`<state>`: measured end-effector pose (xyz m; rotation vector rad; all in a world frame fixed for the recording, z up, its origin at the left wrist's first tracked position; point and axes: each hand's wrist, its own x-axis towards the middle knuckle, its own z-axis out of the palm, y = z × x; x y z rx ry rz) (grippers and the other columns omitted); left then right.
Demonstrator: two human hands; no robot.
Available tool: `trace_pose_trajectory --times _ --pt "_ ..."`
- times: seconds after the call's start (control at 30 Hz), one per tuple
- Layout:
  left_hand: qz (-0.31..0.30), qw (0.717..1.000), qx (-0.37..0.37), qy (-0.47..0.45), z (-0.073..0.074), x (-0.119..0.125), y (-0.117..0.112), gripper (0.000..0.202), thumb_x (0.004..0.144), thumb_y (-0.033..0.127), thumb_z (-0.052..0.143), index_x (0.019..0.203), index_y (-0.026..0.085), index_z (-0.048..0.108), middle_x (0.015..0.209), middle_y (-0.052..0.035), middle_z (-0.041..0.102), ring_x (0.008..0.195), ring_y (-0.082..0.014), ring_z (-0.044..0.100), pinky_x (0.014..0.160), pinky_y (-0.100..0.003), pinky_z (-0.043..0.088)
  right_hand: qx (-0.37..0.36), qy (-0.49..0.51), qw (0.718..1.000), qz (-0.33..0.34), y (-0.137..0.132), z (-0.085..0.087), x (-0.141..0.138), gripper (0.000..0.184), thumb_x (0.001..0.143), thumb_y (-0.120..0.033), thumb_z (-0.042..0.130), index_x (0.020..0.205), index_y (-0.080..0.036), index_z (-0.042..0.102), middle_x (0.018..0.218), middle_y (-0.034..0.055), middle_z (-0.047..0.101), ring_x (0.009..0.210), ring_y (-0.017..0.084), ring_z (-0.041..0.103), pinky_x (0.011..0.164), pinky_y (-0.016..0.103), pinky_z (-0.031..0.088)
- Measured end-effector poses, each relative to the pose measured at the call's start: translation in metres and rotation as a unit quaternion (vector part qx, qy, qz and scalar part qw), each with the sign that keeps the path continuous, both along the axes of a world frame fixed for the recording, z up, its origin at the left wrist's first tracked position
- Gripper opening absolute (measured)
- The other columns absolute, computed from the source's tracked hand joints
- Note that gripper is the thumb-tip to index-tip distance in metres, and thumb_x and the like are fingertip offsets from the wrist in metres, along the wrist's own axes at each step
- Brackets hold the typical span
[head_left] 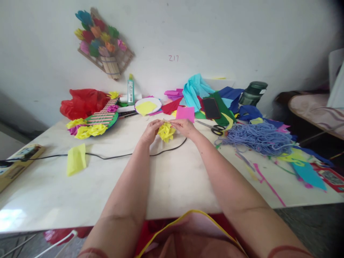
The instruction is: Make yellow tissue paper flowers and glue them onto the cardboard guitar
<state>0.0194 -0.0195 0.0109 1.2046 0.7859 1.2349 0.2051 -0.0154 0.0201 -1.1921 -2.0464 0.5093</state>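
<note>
Both my hands meet over the far middle of the white table [172, 179]. Between them is a crumpled yellow tissue paper flower [166, 132]. My left hand [151, 130] pinches its left side with closed fingers. My right hand [184, 127] pinches the top right of it, fingers closed too. A black cable [113, 157] runs across the table just below the flower.
Black scissors [217, 128], a pink paper sheet [185, 113], a black phone [211, 108] and a pile of purple yarn [255, 139] lie to the right. A loose yellow paper [76, 159], a decorated stick craft [96, 122], a glue bottle [130, 89] and a red bag [82, 103] are left.
</note>
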Motion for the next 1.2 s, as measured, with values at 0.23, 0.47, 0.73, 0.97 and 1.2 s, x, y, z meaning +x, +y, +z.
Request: trace_pose_trajectory --times 0.23,0.47,0.73,0.97,1.2 --pt "0.029 0.999 -0.022 0.011 -0.002 0.001 0.002 0.027 0.060 0.036 0.078 0.061 0.014 0.062 0.055 -0.0002 0.059 0.052 -0.0125 0.054 0.051 -0.025 0.041 0.043 -0.085 0.995 -0.017 -0.006 0.004 -0.004 0.032 0.092 -0.027 0.053 0.119 -0.033 0.069 0.119 -0.0011 0.071 0.109 0.020 0.067 0.091 0.030 0.052" --pt "0.046 0.998 -0.045 -0.014 0.003 0.004 -0.001 0.026 0.057 0.035 0.076 0.059 0.015 0.060 0.054 0.0003 0.058 0.051 -0.0122 0.053 0.051 -0.024 0.040 0.107 -0.186 0.976 -0.034 -0.010 0.007 -0.007 0.035 0.095 -0.028 0.048 0.125 -0.035 0.065 0.109 0.0011 0.074 0.097 0.018 0.067 0.078 0.025 0.048" --pt "0.029 0.999 -0.031 0.014 0.009 0.005 -0.005 0.016 0.052 0.026 0.071 0.058 0.014 0.061 0.053 0.0004 0.059 0.050 -0.0119 0.052 0.050 -0.024 0.039 0.132 -0.252 0.958 -0.043 -0.013 0.009 -0.009 0.042 0.097 -0.028 0.041 0.134 -0.040 0.056 0.100 0.0013 0.070 0.085 0.017 0.062 0.064 0.025 0.038" --pt "0.040 0.998 -0.045 0.020 0.007 0.007 -0.005 0.020 0.048 0.025 0.073 0.061 0.014 0.063 0.053 0.0001 0.061 0.049 -0.0130 0.055 0.051 -0.025 0.040 0.128 -0.279 0.950 -0.049 -0.019 0.013 -0.011 0.044 0.097 -0.027 0.040 0.137 -0.041 0.053 0.103 0.0018 0.069 0.086 0.017 0.062 0.062 0.026 0.035" --pt "0.044 0.998 -0.041 0.016 0.006 0.008 -0.005 0.017 0.049 0.023 0.073 0.061 0.013 0.064 0.053 -0.0009 0.061 0.049 -0.0133 0.055 0.051 -0.025 0.041 0.134 -0.229 0.963 -0.045 -0.018 0.010 -0.010 0.039 0.096 -0.031 0.043 0.130 -0.036 0.062 0.102 0.0019 0.071 0.088 0.017 0.063 0.065 0.026 0.038"
